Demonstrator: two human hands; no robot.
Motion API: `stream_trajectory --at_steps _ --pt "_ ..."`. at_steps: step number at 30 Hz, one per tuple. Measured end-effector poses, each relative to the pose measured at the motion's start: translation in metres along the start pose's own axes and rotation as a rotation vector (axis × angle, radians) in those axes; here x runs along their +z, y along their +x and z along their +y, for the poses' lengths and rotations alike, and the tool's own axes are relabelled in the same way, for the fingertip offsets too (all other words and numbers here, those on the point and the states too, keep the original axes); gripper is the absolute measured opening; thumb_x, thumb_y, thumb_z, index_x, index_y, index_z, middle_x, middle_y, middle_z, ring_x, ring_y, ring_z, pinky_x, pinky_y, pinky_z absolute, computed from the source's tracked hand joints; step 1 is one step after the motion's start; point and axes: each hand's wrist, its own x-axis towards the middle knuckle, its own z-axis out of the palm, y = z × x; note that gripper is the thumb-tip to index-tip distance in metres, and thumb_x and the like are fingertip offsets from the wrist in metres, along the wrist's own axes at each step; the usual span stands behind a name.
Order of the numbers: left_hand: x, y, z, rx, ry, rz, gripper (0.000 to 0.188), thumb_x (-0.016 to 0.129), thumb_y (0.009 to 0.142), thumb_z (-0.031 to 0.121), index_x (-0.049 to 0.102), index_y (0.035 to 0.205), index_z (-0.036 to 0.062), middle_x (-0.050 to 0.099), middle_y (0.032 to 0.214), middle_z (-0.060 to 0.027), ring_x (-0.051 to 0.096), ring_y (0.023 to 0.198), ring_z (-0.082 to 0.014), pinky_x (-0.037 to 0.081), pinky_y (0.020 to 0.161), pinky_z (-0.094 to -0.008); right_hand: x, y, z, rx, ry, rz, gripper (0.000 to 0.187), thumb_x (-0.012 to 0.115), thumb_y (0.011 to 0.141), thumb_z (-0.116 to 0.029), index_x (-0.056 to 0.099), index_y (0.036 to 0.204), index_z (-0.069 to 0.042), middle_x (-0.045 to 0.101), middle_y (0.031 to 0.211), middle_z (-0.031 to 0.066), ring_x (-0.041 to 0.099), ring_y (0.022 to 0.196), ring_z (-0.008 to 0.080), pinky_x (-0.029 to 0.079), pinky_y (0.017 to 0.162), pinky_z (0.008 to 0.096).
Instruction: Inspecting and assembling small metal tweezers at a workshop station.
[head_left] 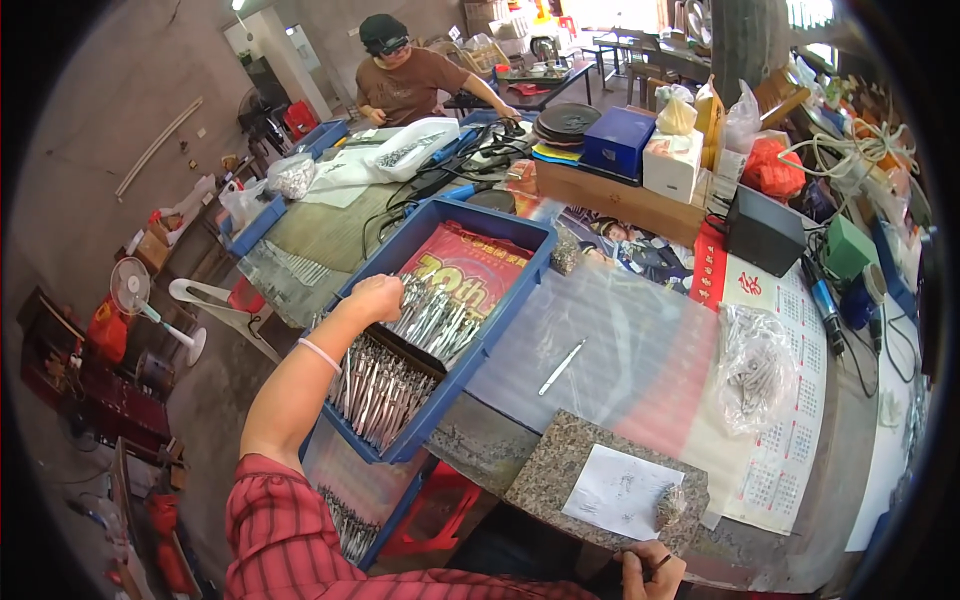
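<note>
My left hand (378, 298) is over a blue plastic tray (548, 232), its fingers closed at the edge of a pile of slim silver metal pieces (440, 318). Whether a piece is between those fingers is hidden. A second pile of the metal pieces (382, 392) fills the tray's near compartment, behind a dark divider. At the near edge of a speckled stone slab (540, 475), my right hand (652, 572) is curled with thumb and fingers together; what it holds, if anything, does not show. White paper (612, 490) with dark specks lies on the slab, a small clump (670, 508) at its corner.
One slim metal piece (562, 367) lies alone on the plastic table cover. To the right rests a clear bag (757, 370) of grey pieces. Boxes (620, 140) and cables stand at the back. Across the table, a person in brown (420, 85) reaches toward it.
</note>
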Motion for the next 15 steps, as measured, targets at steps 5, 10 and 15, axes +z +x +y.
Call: stream_trajectory --at_steps 5,10,15 --pt "0.0 0.0 -0.001 0.022 0.036 0.03 0.014 0.065 0.063 0.014 0.069 0.075 0.007 0.067 0.081 -0.0178 0.065 0.082 -0.034 0.052 0.075 -0.0429 0.001 0.0 0.003 0.003 -0.004 0.004 0.003 0.061 0.085 -0.004 0.062 0.086 0.0 0.06 0.071 0.0146 0.058 0.061 0.025 0.046 0.058 0.0319" --pt "-0.042 -0.019 0.009 0.001 -0.126 0.146 0.02 0.064 0.066 0.016 0.069 0.081 0.0038 0.067 0.088 -0.0215 0.064 0.086 -0.0367 0.051 0.077 -0.0445 0.001 -0.002 0.004 -0.018 -0.011 0.014 0.004 0.062 0.085 -0.004 0.061 0.085 0.0 0.057 0.07 0.0151 0.055 0.058 0.0243 0.044 0.055 0.0315" --pt "-0.081 -0.052 0.003 -0.012 -0.355 0.463 0.014 0.064 0.072 0.011 0.057 0.076 0.0 0.064 0.068 -0.0162 0.066 0.069 -0.0274 0.051 0.065 -0.036 0.001 -0.003 0.003 -0.063 0.003 0.02 0.004 0.062 0.085 -0.004 0.061 0.084 0.0 0.054 0.067 0.0147 0.051 0.054 0.0239 0.041 0.052 0.0323"
